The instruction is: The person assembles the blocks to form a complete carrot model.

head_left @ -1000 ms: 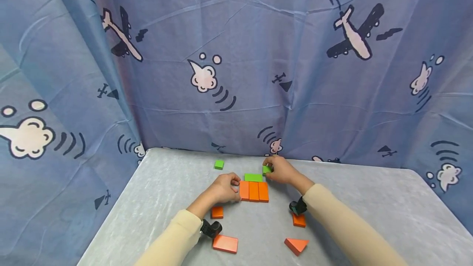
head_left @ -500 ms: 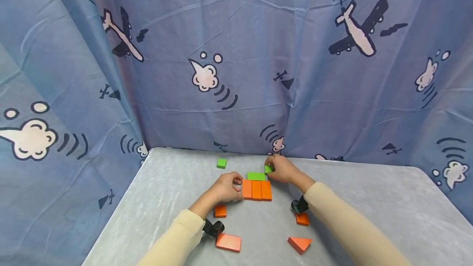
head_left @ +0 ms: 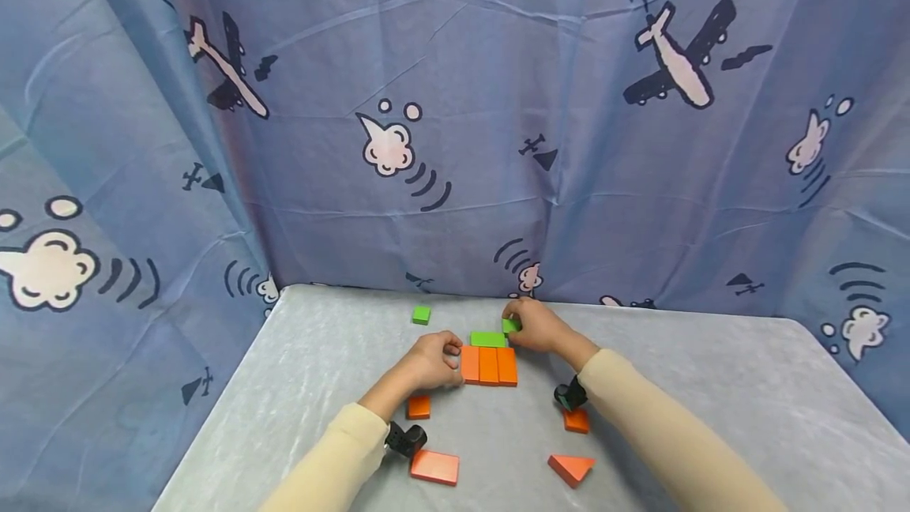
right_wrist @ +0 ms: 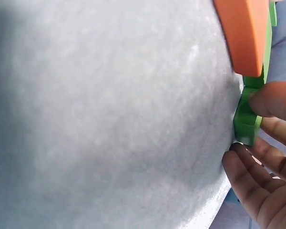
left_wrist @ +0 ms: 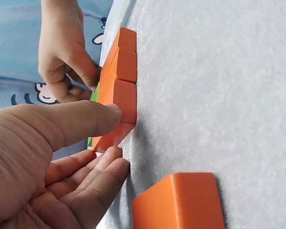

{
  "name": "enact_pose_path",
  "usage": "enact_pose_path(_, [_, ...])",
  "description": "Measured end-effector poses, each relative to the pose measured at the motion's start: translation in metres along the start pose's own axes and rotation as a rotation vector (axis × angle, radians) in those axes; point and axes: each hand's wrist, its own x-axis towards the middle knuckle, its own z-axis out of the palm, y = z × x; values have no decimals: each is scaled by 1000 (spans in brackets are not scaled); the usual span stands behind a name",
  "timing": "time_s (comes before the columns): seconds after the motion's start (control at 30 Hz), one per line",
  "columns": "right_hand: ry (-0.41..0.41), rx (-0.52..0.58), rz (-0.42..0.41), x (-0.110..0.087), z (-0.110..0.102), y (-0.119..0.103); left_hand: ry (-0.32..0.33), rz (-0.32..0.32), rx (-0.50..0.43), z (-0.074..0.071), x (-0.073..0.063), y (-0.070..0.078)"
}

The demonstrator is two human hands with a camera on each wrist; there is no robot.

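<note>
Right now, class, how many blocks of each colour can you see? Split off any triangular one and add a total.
Orange triangular block: 1
Other orange blocks: 6
Green blocks: 3, counting one at the right hand
Total: 10

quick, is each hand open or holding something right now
Left hand: open, touching the left orange rectangular block in the row of three.
Right hand: closed, pinching the small green square block.

Right hand [head_left: 539, 325] pinches small green block [head_left: 509, 326] beside green bar [head_left: 487, 339]; left hand [head_left: 430, 361] at orange trio [head_left: 488, 365].
</note>
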Motion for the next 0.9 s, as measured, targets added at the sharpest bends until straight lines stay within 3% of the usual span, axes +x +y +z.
enact_pose_path(0.63, [-52,27,8,2,-3,-2,11,-3,17,-2,-1,0])
enact_pose_path(0.9, [-30,43,-2,-20,-18,-10,-14,3,13,-1,1,1])
